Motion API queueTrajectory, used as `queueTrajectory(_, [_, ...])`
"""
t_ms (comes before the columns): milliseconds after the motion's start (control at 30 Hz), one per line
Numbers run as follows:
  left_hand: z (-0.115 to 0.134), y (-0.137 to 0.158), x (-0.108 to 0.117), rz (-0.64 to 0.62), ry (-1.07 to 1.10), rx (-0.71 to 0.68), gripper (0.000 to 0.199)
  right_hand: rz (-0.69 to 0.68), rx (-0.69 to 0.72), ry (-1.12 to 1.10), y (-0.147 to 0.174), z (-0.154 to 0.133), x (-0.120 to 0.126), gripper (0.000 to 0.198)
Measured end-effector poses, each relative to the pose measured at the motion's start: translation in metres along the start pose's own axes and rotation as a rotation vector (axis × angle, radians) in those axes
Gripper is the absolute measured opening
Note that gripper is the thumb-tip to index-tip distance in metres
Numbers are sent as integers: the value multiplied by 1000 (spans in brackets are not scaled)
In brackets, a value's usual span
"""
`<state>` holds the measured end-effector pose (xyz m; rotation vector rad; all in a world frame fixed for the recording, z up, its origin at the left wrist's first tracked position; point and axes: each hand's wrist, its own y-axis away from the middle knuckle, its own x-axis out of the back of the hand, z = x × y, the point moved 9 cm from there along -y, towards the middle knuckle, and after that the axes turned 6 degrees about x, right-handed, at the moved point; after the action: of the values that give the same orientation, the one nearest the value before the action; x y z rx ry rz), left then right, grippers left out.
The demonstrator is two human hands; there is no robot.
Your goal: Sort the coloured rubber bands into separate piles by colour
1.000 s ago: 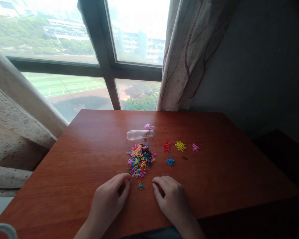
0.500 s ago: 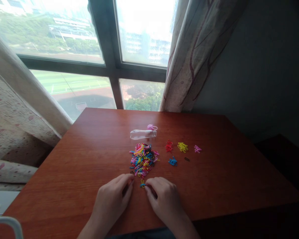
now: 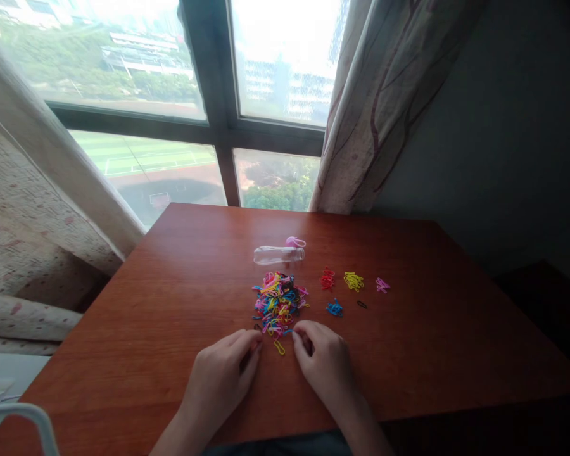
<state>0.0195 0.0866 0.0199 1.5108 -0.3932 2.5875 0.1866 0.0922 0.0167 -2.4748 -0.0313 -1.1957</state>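
A mixed heap of coloured bulb-shaped safety pins [image 3: 279, 301] lies on the table in front of my hands. My right hand [image 3: 325, 354] is closed, pinching a blue safety pin [image 3: 287, 332] between thumb and forefinger at the heap's near edge. Between my hands a single yellow safety pin [image 3: 279, 347] rests on the wood. My left hand [image 3: 225, 367] is closed too, fingertips together by the heap's near left edge; what they hold, if anything, is hidden. A black pin [image 3: 257, 327] shows just beyond those fingertips.
Right of the heap are small groups of red pins [image 3: 327, 278], yellow pins [image 3: 354, 281], pink pins [image 3: 382, 285] and blue pins [image 3: 334, 308], plus one black pin [image 3: 361, 304]. Behind lies a clear bottle [image 3: 278, 255] beside a pink cap [image 3: 294, 242]. A window [image 3: 275, 177] stands beyond the table.
The blue pin, earlier lying across the yellow one, is now apart from it in my right hand, nearer the heap. The yellow pin has turned. The whole view has shifted slightly.
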Motion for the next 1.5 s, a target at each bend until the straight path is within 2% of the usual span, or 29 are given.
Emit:
queueTrajectory(600, [4,-1,4,14,-1,-11,20,45,-84,-123,9,15,8,17])
queueTrajectory(967, [5,-1,6,23,-16,-19,21,200,-189,-13,14,74,50,26])
queueTrajectory(1100, [6,-1,7,21,-15,-19,21,244,-229,23,15,88,59,26])
queueTrajectory(1333, [5,-1,6,37,6,-27,20,258,-222,61,16,85,59,26])
queueTrajectory(1500, [5,-1,7,42,22,-19,19,197,-144,49,19,66,47,23])
